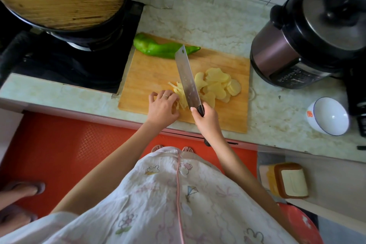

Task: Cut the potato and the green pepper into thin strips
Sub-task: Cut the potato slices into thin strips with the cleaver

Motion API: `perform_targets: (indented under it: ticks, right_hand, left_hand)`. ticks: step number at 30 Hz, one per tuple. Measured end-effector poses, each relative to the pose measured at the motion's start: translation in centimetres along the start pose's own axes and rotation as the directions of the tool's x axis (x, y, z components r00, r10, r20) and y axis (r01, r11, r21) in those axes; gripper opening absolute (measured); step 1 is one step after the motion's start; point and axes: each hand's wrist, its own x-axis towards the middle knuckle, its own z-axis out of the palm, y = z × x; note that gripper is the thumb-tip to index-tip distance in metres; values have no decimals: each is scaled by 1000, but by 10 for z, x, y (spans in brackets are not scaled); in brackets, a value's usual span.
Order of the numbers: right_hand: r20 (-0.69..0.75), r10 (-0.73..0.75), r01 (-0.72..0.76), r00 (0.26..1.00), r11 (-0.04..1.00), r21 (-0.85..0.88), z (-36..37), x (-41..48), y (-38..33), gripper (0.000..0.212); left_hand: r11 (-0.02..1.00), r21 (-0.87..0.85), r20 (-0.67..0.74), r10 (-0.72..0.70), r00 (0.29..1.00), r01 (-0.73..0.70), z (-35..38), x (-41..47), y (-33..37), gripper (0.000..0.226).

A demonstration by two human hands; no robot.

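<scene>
The right hand grips the dark handle of a broad steel cleaver, blade down among pale yellow potato strips. The left hand holds these with curled fingers. Round potato slices lie right of the blade. A long green pepper lies whole at the far edge of the wooden cutting board on the marbled desk.

No legible text, pressure cooker panel blurred, orange mark on bowl unreadable

Potato slices and strips, whole pepper.
Slices fanned flat near board right edge; strips piled mid-front; pepper glossy green, lying along far-left edge.
</scene>
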Motion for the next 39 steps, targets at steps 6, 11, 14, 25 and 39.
perform_targets:
  ticks: [6,11,14,25,39]
  right_hand:
    - [-13,-14,14,1000,1000,13,-5,0,-5,38]
    - [7,-14,14,1000,1000,25,-9,-1,-3,38]
    - [10,-9,8,1000,1000,28,-12,0,0,38]
    - [14,26,-26,1000,998,50,-18,4,6,36]
    - [-21,56,-53,998,989,136,-29,12,7,34]
  left_hand:
    - [996,27,18,79,997,-80,3,6,-6,32]
    - [989,-37,-11,144,989,-145,7,7,-20,24]
    - [980,-66,-90,182,979,-189,8,5,-27,25]
    - [978,65,1,201,980,-201,11,14,-18,25]
    - [997,-6,119,77,990,-76,-8,7,-15,18]
